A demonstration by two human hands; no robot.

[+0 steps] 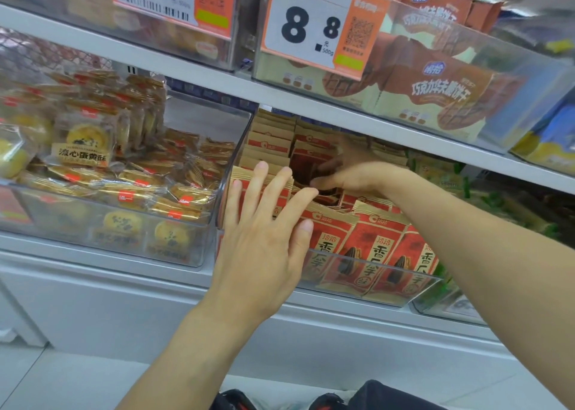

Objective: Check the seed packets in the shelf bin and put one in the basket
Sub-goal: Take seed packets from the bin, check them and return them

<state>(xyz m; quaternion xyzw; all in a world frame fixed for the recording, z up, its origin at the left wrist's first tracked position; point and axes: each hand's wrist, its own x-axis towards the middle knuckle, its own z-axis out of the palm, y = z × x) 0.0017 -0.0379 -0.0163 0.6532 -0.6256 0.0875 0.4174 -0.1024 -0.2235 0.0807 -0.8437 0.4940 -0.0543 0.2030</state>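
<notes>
seed packets (357,247) in clear bin (373,288)

Seed packets (357,247): red faces, tan kraft borders, black-striped seed motif. Price tag (314,27): white with orange margin, black numerals. Shelf (124,291): pale grey.

Lighting: bright, even, diffuse; shadows faint. Glare: soft sheen on clear bin (367,255) fronts and price tag (306,25) cover. Focus: centre fairly sharp; right hand (357,173) slightly blurred. Edges: wide-angle bowing of shelf (311,103) lines (corners smeared, soft).
</notes>
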